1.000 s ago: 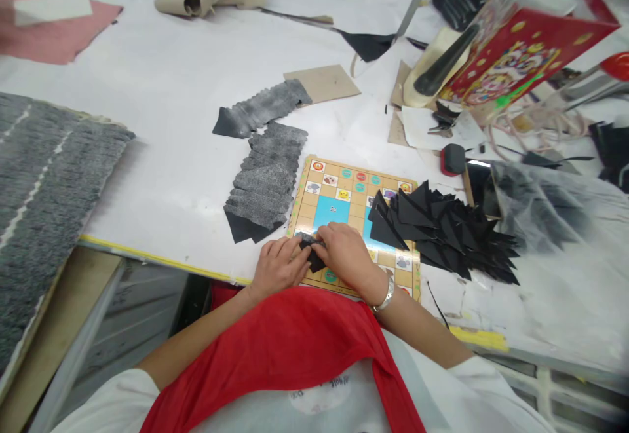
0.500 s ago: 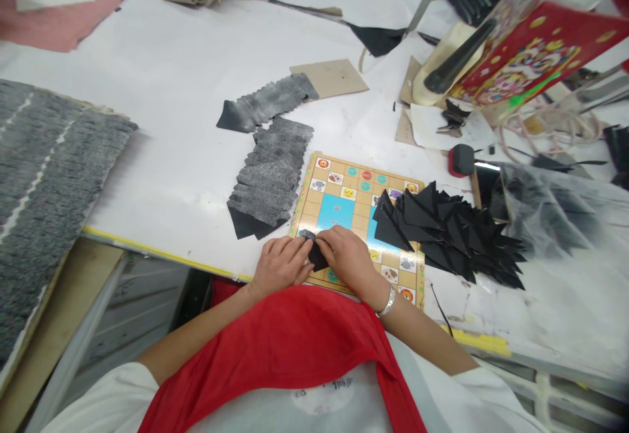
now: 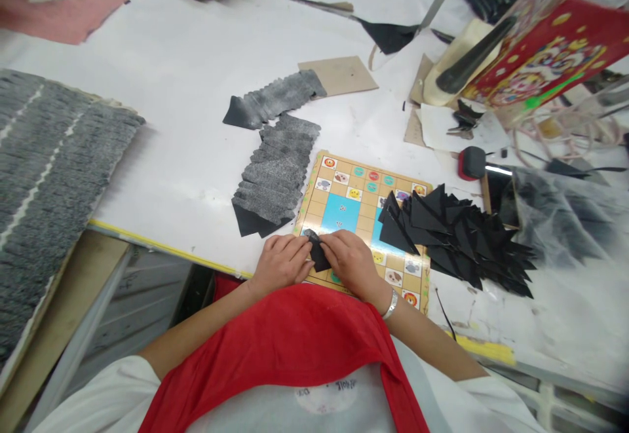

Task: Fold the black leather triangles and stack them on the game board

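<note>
2 hands (image 3: 282,263) (image 3: 350,261) on black piece (image 3: 320,260), board lettering (image 3: 342,208) illegible

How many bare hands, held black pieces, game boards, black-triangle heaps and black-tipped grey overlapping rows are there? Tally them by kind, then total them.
Bare hands, left hand and right hand: 2
Held black piece: 1 visible
Animal-picture game board: 1
Black-triangle heap: 1
Black-tipped grey overlapping rows: 2
Total: 7

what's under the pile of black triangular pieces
The pile of black triangular pieces overlaps the right part of the printed board, whose squares show around the pile's left end; the rest extends past it over the white table. Whatever lies directly beneath the pile is covered.
</note>
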A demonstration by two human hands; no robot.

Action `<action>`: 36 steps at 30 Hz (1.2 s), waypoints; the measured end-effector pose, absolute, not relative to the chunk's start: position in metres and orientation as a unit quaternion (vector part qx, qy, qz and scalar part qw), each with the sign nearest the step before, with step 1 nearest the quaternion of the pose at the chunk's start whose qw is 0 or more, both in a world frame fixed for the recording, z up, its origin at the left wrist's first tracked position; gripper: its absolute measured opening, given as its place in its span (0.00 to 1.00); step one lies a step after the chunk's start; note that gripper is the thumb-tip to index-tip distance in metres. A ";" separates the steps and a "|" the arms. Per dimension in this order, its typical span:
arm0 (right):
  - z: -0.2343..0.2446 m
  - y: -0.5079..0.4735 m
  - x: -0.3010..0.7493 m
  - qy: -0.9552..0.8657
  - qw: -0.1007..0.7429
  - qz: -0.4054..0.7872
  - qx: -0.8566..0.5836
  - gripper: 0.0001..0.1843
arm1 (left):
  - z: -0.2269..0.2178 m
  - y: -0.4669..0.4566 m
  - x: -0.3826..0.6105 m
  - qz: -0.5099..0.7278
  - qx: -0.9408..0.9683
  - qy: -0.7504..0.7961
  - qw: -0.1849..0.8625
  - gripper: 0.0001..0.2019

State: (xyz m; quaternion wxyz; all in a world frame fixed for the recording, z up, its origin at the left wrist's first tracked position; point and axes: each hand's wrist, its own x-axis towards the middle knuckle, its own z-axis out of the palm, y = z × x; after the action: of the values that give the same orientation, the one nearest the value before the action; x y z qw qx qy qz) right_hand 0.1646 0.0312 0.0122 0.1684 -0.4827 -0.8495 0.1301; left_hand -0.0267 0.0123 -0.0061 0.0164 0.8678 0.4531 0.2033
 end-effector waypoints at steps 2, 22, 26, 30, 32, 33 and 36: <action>0.010 0.030 0.166 -0.855 0.169 0.127 -0.474 0.13 | -0.007 0.012 -0.027 0.203 0.866 0.457 0.022 0.15; 0.008 0.026 0.173 -0.905 0.094 0.042 -0.414 0.17 | -0.002 0.021 -0.032 0.123 0.877 0.464 -0.015 0.29; 0.007 0.027 0.173 -0.903 0.119 0.040 -0.410 0.15 | -0.002 0.021 -0.031 0.127 0.876 0.465 -0.018 0.29; 0.007 0.029 0.172 -0.902 0.140 0.039 -0.407 0.14 | 0.000 0.022 -0.031 0.132 0.874 0.467 -0.024 0.29; 0.007 0.029 0.172 -0.900 0.145 0.040 -0.408 0.13 | 0.000 0.022 -0.031 0.137 0.873 0.466 -0.029 0.28; 0.007 0.029 0.172 -0.900 0.148 0.040 -0.409 0.13 | -0.001 0.022 -0.031 0.139 0.873 0.466 -0.032 0.28; 0.007 0.029 0.172 -0.899 0.151 0.041 -0.408 0.13 | -0.001 0.021 -0.030 0.144 0.872 0.466 -0.034 0.27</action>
State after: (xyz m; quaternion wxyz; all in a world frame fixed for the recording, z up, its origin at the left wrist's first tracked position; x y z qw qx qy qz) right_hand 0.1724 0.0289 0.0068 0.1512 -0.4080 -0.8994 0.0414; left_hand -0.0302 0.0215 -0.0014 -0.0336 0.8724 0.4660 0.1437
